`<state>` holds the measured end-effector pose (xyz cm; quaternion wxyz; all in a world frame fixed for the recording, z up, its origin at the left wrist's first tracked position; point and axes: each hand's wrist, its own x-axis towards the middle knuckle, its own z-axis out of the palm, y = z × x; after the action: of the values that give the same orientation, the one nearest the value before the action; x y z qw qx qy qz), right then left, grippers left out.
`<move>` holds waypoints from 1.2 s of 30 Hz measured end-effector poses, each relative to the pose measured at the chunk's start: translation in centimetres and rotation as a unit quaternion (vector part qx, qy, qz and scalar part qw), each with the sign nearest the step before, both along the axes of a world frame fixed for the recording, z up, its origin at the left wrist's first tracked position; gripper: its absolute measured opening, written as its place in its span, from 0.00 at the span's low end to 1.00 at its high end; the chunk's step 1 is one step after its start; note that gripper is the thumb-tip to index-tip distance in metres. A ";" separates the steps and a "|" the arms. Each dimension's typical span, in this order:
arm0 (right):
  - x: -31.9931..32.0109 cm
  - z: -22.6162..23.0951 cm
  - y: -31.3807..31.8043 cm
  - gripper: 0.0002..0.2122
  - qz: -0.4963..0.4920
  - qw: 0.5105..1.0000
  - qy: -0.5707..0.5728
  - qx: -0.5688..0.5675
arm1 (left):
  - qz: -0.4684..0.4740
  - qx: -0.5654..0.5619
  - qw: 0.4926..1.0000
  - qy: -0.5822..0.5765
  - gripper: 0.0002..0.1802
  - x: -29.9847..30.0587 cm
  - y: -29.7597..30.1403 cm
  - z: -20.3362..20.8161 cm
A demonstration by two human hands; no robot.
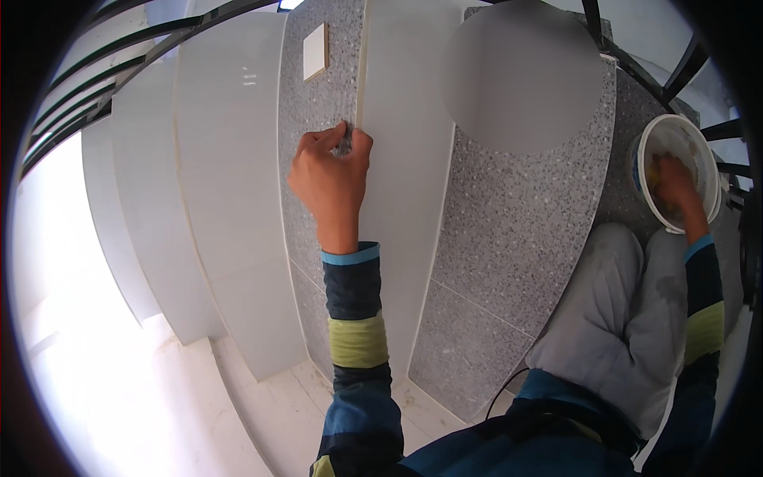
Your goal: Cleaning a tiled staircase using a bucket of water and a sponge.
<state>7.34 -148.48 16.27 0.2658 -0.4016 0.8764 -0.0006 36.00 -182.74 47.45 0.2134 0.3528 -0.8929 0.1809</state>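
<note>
My left hand (330, 183) is closed in a pinch over the edge of a grey speckled stone step (322, 103). Whatever lies between its thumb and fingers is too small or hidden to make out. Beyond it on the same step rests a small white rectangular tile-like piece (315, 52) with a tan edge. Over at the right, my right hand (674, 181) reaches down inside a white bucket (711, 176). Its fingers curl at a small yellowish thing I cannot identify, partly covered by the hand.
A wider speckled step (517, 238) lies between my hands, with a pale smooth riser (397, 175) beside it. Lower steps descend leftward into bright light. Black metal railings (135, 40) run along the top left and right. My bent grey-trousered legs (604, 302) are near the bucket. A blurred patch hides the top right.
</note>
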 end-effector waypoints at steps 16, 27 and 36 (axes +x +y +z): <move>0.2 0.8 -0.4 0.30 -0.009 1.000 -0.016 -0.003 | 0.021 -0.005 0.999 -0.025 0.12 -0.1 0.0 0.2; 0.4 1.4 -0.5 0.27 0.003 1.000 -0.006 -0.016 | 0.025 -0.004 0.999 -0.037 0.12 -0.5 0.0 0.4; 0.6 1.6 -0.7 0.27 -0.001 1.000 -0.014 -0.003 | 0.044 0.002 0.998 -0.049 0.12 -1.0 0.2 0.5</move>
<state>7.90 -149.23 17.91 0.2771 -0.4009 0.8732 -0.0088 34.99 -182.54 47.97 0.1604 0.3827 -0.8863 0.2057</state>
